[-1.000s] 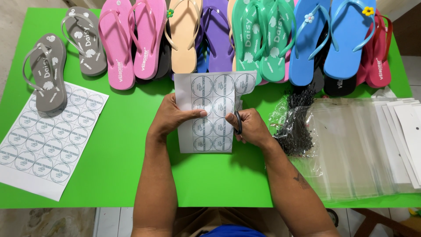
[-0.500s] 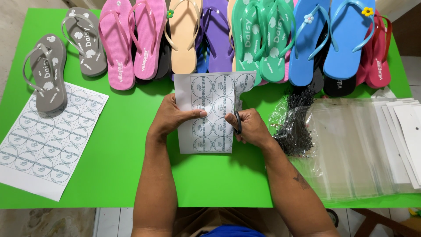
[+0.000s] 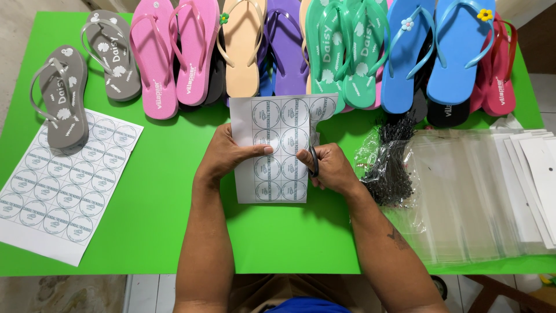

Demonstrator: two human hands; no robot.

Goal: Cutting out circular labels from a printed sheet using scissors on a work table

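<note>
While my left hand (image 3: 227,157) pinches the sticker sheet (image 3: 282,148) at mid-worktop and my right hand (image 3: 327,168) is closed on scissors (image 3: 313,156), I judge cutting underway, needing steady blade advance between label columns.

Bright green table (image 3: 145,232) beneath the fingers (image 3: 260,152), spreading wide to either side of them and well beyond. Past its edge, nearer than the fingers, pale floor tiles (image 3: 152,290); to their left, a stained, mottled patch of floor (image 3: 58,293). Far beyond and left of the fingers, pale speckled flooring (image 3: 23,29). To the right and nearer, a slanted reddish wooden bar (image 3: 492,290), perhaps a furniture leg. Even, soft light throughout, with only faint shadows on the green.
</note>
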